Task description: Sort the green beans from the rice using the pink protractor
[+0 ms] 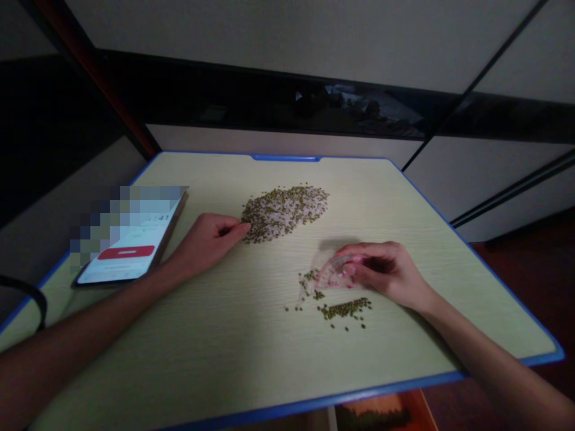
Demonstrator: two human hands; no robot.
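Observation:
A mixed pile of green beans [265, 215] and pale grains lies on the table [215, 335]. At its near left edge is my left hand [213, 236], its thumb and fingers pinched together; whatever may be between the tips is too small to make out. My right hand [389, 272] grips a clear protractor [335, 272] with pink markings, held low over the tabletop. Just in front of it lies a narrow row of green beans [345, 308]. A small cluster of beans and pale grains [308, 284] sits at the protractor's left side, partly beneath its edge.
A lit tablet [130, 239] lies at the table's left, beside my left forearm. Blue trim [287, 158] edges the tabletop. Beyond the far edge stand pale cabinet panels [291, 42]. Below the near edge shows an orange-lit compartment [377, 413] with dark green contents.

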